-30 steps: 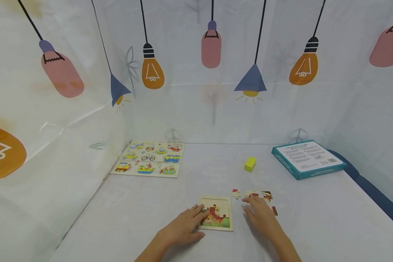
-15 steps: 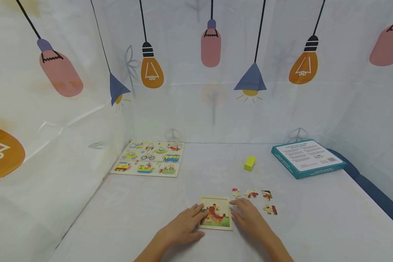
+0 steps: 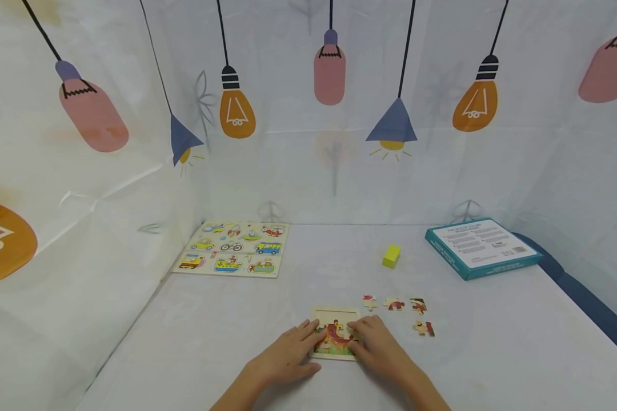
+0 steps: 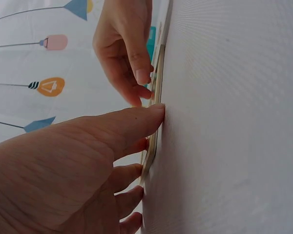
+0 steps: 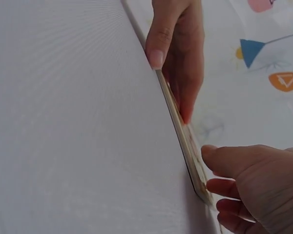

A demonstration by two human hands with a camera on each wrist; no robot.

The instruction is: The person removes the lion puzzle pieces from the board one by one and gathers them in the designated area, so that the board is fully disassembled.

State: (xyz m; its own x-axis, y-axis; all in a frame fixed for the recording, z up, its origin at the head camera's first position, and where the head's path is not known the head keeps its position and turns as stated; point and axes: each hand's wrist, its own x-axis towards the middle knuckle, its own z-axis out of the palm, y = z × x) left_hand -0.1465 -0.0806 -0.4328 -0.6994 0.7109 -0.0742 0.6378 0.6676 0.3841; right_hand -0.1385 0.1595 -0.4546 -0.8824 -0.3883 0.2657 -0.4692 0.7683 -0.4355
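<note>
A small square wooden jigsaw tray (image 3: 334, 358) lies on the table in front of the person, part of its brown animal picture filled in and bare wood showing at the top. The left hand (image 3: 289, 355) rests on the tray's left side, fingers spread over the picture; in the left wrist view its thumb lies at the tray's near edge. The right hand (image 3: 383, 349) is over the tray's right side, thumb and fingers apart with nothing seen between them. Several loose jigsaw pieces (image 3: 394, 304) lie right of the tray.
Farther back stand a yellow block (image 3: 391, 256) and, at the right, a teal box (image 3: 483, 246) with a white label. A vehicle picture board (image 3: 232, 262) lies at the back left. Sheets printed with lamps (image 3: 308, 171) wall the table at the back and sides.
The right hand has moved left from the loose pieces onto the tray's right side, uncovering the pieces it hid. The left hand has stayed on the tray.
</note>
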